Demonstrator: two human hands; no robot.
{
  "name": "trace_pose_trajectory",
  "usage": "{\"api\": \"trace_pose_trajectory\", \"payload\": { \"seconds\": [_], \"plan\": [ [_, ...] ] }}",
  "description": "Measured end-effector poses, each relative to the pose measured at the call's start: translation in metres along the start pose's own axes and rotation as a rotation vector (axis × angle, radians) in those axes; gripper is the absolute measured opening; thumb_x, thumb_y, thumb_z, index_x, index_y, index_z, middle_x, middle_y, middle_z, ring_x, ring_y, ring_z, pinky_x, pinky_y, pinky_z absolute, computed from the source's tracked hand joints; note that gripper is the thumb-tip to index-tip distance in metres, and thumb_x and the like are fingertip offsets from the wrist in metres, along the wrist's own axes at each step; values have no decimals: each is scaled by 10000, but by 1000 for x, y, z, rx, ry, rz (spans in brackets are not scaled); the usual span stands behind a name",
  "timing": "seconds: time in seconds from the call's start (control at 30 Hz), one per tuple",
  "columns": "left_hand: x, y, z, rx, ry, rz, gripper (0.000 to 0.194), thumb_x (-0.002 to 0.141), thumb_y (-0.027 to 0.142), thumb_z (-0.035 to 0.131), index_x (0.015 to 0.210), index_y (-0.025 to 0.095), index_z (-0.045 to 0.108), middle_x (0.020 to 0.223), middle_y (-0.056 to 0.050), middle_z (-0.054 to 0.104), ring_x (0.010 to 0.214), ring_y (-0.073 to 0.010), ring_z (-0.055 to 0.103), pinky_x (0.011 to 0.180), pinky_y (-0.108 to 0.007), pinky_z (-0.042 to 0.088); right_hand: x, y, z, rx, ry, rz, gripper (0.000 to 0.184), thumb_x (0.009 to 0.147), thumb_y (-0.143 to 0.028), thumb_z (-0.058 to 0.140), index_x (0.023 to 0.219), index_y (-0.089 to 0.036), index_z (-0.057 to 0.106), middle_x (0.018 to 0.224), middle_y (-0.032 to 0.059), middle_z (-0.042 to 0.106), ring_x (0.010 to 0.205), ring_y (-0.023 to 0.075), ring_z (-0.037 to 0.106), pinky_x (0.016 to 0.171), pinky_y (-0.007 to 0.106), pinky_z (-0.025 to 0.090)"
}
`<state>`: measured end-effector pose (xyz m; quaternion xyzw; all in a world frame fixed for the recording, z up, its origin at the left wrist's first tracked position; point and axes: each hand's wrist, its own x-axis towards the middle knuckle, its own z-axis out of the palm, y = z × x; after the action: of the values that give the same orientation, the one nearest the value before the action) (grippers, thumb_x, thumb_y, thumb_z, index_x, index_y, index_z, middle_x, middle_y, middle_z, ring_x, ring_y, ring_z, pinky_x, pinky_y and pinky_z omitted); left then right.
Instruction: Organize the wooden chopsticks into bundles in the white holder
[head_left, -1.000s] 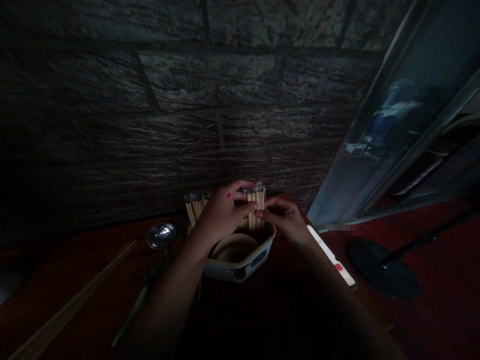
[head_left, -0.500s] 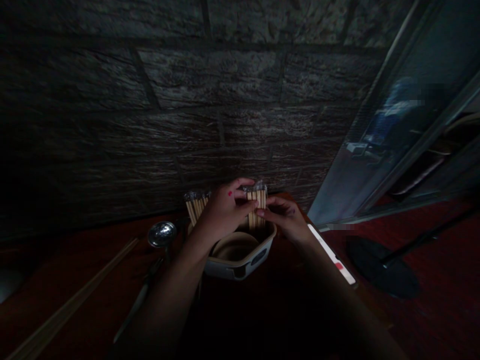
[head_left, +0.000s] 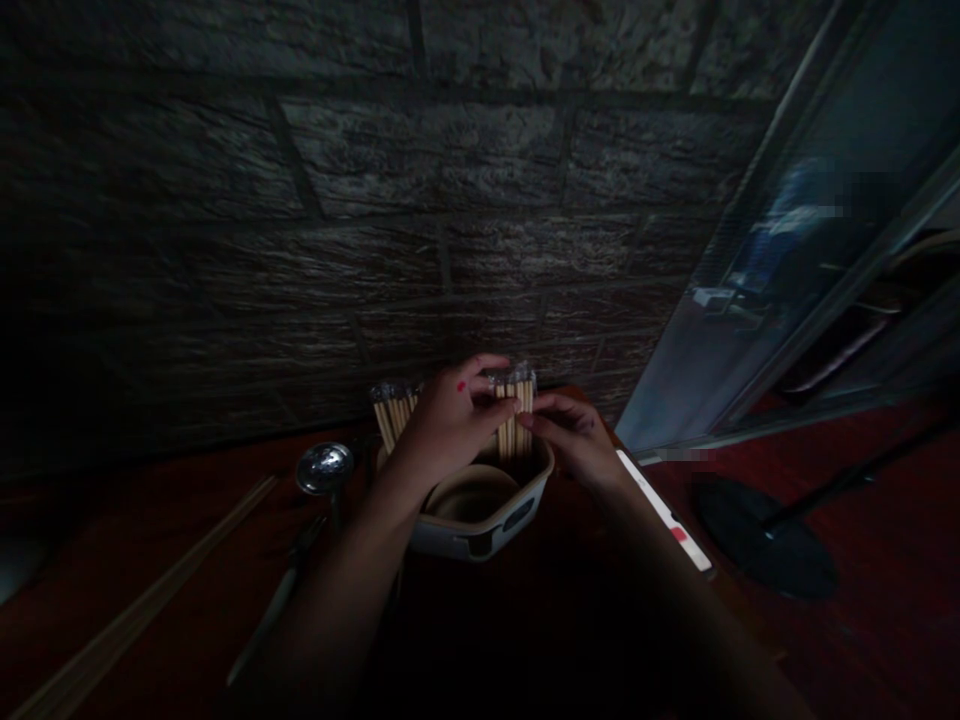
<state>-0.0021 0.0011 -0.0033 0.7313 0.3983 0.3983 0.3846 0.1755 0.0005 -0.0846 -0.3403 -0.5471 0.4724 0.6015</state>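
Note:
A bundle of thin wooden chopsticks (head_left: 514, 432), their tops in clear plastic, stands upright at the back of a pale basket (head_left: 480, 545). My left hand (head_left: 454, 415) is closed about the bundle's left side, thumb across its front. From the right, my right hand (head_left: 576, 435) pinches the same bundle with thumb and fingers. More wrapped chopsticks (head_left: 390, 418) lean in the basket's back left, partly covered by my left hand. A round, bowl-like piece (head_left: 469, 492) sits at the basket's front; my left forearm hides part of it.
Left of the basket lie a shiny metal ladle (head_left: 324, 468), a fork (head_left: 306, 540) and a long bunch of thin sticks (head_left: 150, 605). A stone wall (head_left: 442, 250) rises behind the table. Right are a white strip (head_left: 664, 510) and a round black stand base (head_left: 765, 540).
My right thumb and fingers have shifted very slightly to the right on the bundle, whose sticks look a little more spread. My left hand has hardly moved.

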Motion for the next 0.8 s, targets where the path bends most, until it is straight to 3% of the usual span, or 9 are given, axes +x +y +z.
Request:
{"api": "trace_pose_trajectory", "payload": {
  "seconds": [0.8],
  "plan": [
    [1,-2,4,39,21,50,403,795,146,661,1191,161,584,932,-67,737,861,-194,714,777,-332,554,1,1,1,5,5,-18,144,692,-308,828,800,-261,746,846,-21,743,782,147,655,801,304,503]
  ]
}}
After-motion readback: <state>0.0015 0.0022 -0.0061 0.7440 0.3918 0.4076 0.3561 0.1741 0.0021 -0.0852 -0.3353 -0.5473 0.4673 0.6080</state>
